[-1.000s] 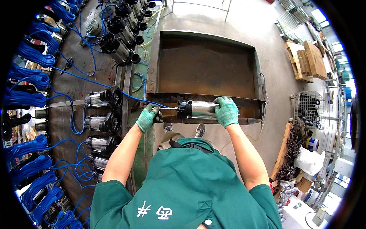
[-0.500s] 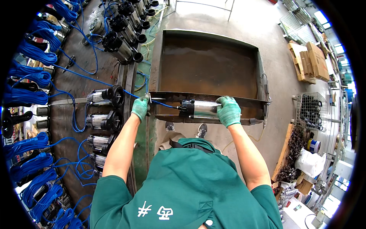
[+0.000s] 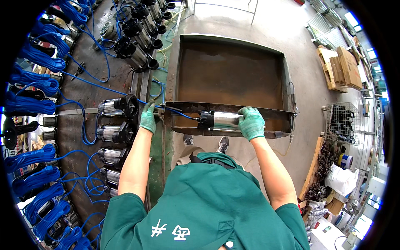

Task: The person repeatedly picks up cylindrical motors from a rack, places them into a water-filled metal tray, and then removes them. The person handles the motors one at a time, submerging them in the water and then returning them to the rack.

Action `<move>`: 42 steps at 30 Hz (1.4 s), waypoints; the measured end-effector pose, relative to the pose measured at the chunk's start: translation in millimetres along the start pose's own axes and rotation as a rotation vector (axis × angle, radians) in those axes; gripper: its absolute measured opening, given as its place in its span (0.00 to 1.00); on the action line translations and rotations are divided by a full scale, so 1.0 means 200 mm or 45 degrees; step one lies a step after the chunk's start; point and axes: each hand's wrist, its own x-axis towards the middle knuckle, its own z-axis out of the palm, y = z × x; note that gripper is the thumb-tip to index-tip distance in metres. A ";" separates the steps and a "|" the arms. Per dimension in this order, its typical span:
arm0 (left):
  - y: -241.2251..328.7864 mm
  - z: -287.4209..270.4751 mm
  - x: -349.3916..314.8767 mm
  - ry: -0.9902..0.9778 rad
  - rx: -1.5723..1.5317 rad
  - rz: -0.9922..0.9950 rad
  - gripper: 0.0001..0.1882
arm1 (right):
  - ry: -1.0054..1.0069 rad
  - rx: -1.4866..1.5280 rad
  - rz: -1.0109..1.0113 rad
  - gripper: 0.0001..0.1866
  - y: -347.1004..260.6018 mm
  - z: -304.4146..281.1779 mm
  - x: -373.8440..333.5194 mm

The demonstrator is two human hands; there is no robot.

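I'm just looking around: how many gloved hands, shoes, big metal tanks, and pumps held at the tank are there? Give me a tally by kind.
Gloved hands: 2 (left hand, right hand)
Shoes: 2 (left shoe, right shoe)
Tank: 1
Pump under the right hand: 1
Total: 6

Two large white characters (image 3: 181, 232), side by side, on the person's dark green shirt (image 3: 200, 196)
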 end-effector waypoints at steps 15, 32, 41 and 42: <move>0.04 -0.06 -0.37 -0.261 0.331 0.430 0.15 | -0.023 0.029 -0.018 0.10 -0.01 -0.02 0.00; -0.12 0.72 -0.75 -0.610 1.989 1.187 0.53 | 0.258 0.798 0.217 0.16 0.53 -0.04 0.00; -0.05 0.81 -0.78 -0.630 2.276 0.851 0.51 | -0.920 0.358 0.012 0.24 0.82 -0.05 -0.10; -0.05 0.80 -0.77 -0.620 2.289 0.864 0.51 | -1.038 0.512 0.183 0.24 0.80 -0.07 -0.07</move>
